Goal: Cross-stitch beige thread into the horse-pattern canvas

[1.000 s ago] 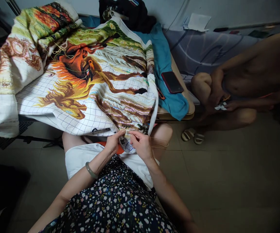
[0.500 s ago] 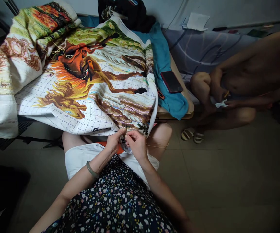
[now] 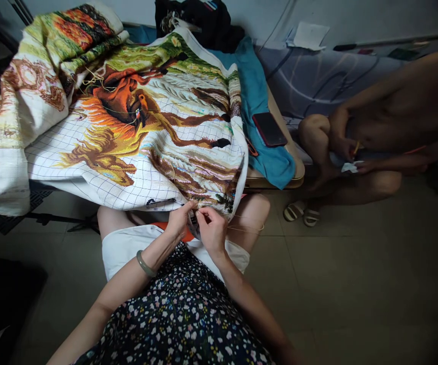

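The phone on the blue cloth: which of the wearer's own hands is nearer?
Right. The right hand is below-left of the phone in the picture; the left hand is farther left.

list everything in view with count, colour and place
beige-edged surface: one, beige, centre
teal cloth: one, teal, on that surface
embroidered cloth: one, white with multicoloured stitching, centre to left
phone: one, dark with red edge, on teal cloth
black bundle: one, black, top centre
paper: one, white, upper right
thread: count unclear, tan, right of lap
other person: one, seated, right
sandals: two, pale with dark bands, floor
bangle: one, grey-green, lower centre-left
floral top: one, dark, bottom centre
left hand: one, bare, gripping embroidered cloth's near edge
right hand: one, bare, fingertips pinched beside left hand
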A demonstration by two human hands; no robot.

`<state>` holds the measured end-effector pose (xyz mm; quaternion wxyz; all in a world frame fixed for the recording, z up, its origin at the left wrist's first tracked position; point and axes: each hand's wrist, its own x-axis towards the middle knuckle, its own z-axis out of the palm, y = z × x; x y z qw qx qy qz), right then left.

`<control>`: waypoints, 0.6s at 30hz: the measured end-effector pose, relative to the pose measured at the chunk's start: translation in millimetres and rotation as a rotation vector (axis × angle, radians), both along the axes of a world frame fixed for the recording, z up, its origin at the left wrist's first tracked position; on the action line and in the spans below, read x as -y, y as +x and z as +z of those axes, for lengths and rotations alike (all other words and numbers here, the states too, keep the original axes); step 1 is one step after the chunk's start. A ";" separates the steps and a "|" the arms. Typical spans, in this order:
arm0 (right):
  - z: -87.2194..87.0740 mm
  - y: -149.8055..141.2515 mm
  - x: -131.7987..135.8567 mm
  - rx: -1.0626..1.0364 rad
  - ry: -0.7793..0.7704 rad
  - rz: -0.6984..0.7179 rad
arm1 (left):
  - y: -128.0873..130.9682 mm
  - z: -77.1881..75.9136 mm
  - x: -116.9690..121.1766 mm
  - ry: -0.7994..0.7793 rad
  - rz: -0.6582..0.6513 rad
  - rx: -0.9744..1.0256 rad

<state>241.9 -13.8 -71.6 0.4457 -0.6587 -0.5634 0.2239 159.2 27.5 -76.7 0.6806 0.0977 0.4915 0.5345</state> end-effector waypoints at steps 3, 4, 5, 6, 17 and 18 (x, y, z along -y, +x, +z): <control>1.1 -1.5 0.3 0.064 0.058 -0.017 | 1.2 1.3 -0.8 -0.021 0.008 -0.013; 1.4 -1.8 0.1 0.079 0.075 -0.019 | 1.5 1.7 -1.0 -0.027 0.009 -0.014; 1.5 -1.9 -0.1 0.091 0.090 -0.021 | 1.8 2.1 -1.3 -0.030 0.009 -0.012; 1.4 -1.9 -0.5 0.102 0.103 -0.021 | 2.1 2.7 -1.5 -0.032 0.010 -0.010; 2.4 -2.6 -2.1 0.180 0.109 -0.027 | 2.4 12.7 -1.9 -0.056 0.010 -0.034; 4.1 -2.3 -2.1 0.201 0.102 -0.016 | 2.4 13.0 -1.8 -0.059 0.010 -0.027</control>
